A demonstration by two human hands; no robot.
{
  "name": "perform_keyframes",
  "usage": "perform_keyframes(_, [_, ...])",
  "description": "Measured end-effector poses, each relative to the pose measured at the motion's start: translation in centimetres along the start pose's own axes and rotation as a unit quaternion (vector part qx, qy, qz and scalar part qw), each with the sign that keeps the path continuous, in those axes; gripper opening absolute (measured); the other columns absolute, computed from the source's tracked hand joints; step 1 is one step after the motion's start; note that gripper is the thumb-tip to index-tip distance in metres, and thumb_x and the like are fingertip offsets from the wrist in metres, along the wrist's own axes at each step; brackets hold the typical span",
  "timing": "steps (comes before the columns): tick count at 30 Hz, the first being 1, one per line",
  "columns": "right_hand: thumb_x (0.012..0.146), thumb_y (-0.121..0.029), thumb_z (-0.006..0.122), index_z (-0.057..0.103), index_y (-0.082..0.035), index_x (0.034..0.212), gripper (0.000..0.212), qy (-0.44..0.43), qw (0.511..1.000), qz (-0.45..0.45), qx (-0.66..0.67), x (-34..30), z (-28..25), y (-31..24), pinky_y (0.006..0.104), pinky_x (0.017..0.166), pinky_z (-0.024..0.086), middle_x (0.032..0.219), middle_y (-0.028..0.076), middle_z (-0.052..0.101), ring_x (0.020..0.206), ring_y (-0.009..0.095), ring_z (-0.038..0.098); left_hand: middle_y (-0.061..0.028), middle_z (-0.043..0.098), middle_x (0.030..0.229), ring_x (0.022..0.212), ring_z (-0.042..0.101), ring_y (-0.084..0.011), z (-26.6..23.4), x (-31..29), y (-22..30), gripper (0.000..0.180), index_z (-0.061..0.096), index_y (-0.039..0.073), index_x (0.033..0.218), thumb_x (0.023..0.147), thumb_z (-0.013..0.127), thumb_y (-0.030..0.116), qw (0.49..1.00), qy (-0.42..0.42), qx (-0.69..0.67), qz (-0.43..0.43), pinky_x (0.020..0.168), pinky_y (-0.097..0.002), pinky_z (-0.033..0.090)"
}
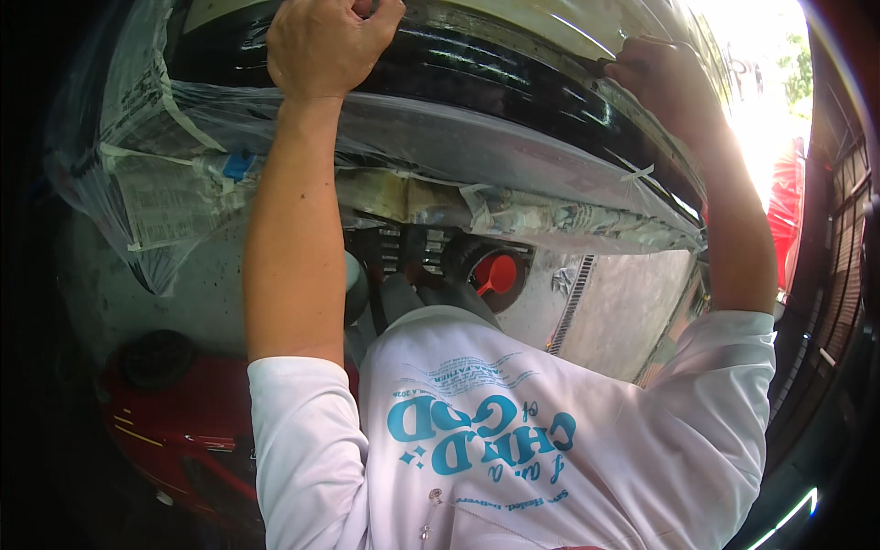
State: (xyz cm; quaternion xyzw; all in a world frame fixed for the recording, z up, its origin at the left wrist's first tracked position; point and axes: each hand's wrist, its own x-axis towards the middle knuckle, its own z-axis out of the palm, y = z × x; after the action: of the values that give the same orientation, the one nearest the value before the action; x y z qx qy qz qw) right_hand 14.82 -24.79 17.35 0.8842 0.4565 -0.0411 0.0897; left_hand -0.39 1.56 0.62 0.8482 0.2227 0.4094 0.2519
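While both arms reach up and away from the body, the left hand [332, 44] is curled into a fist at the top edge of the view, clamped on something at the upper rim of a glossy black panel [477, 73]; what it grips is cut off by the frame and cannot be made out. The right hand [662, 81] rests further right on the same panel, fingers bent and pressed to the masked edge, but glare from the bright opening behind it hides whether it holds anything, so I cannot tell.

Clear plastic sheeting [440, 137] drapes over the panel and hangs below both hands, held with strips of pale masking tape [188, 119]. Sheets of newspaper [160, 197] are taped under it, at least two: one at the left, another along the lower band toward the right. One small blue patch [238, 165] sits near the left forearm.

Below, between the arms, one red funnel [498, 273] lies on a dark round container on the wet concrete floor [623, 302]. One red machine [183, 422] with a black cap sits at lower left, mostly in shadow. White sleeves and a white shirt [513, 440] fill the lower view and block the ground beneath.
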Motion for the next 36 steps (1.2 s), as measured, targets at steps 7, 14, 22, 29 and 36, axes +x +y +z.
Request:
perform_keyframes(7, [0.086,-0.038,0.081,0.078,-0.004,0.088,0.034,-0.071,0.987,0.032,-0.142,3.4,0.5,-0.1,0.0423,0.07,0.056,0.085,0.014,0.075,0.075,0.03,0.069,-0.0142,0.061,0.068,0.069,0.063,-0.0371,0.4,-0.1,-0.1,0.032,0.06,0.008,0.066,0.08,0.079,0.029,1.0,-0.027,0.012,-0.006,0.066,-0.0507,0.049])
perform_keyframes(14, [0.087,-0.019,0.081,0.075,-0.001,0.096,0.021,-0.091,0.993,0.041,0.06,1.2,-1.0,1.9,0.0448,0.077,0.056,0.093,0.017,0.076,0.085,0.033,0.074,-0.0157,0.062,0.069,0.07,0.063,-0.0389,-0.6,0.1,0.0,0.031,0.061,0.007,0.066,0.081,0.077,0.029,0.999,-0.03,-0.015,-0.02,0.067,-0.0511,0.05])
perform_keyframes(22, [0.092,-0.017,0.078,0.077,-0.005,0.107,0.019,0.121,0.993,0.015,0.012,-5.4,2.1,-1.7,0.0412,0.076,0.058,0.098,0.014,0.074,0.085,0.033,0.075,-0.0176,0.065,0.072,0.076,0.065,-0.0403,-0.4,-0.1,0.0,0.028,0.062,0.006,0.068,0.081,0.076,0.028,1.0,-0.016,-0.019,-0.015,0.07,-0.0528,0.05])
perform_keyframes(29, [0.094,-0.019,0.079,0.076,-0.005,0.11,0.021,0.169,0.984,0.047,0.042,-5.6,4.3,-1.9,0.0395,0.074,0.059,0.099,0.014,0.074,0.085,0.033,0.075,-0.0177,0.064,0.072,0.075,0.064,-0.0404,-0.6,-0.1,0.0,0.027,0.062,0.006,0.068,0.081,0.075,0.026,0.999,-0.025,-0.021,-0.026,0.071,-0.0531,0.05])
perform_keyframes(36, [0.098,-0.022,0.074,0.073,-0.004,0.122,0.03,0.148,0.983,0.08,0.072,-6.6,6.2,-0.7,0.0423,0.077,0.059,0.102,0.02,0.075,0.087,0.035,0.076,-0.0175,0.064,0.073,0.076,0.064,-0.0394,-0.4,-0.1,-0.2,0.026,0.062,0.006,0.07,0.082,0.074,0.026,0.999,-0.038,-0.008,-0.032,0.071,-0.0525,0.05])
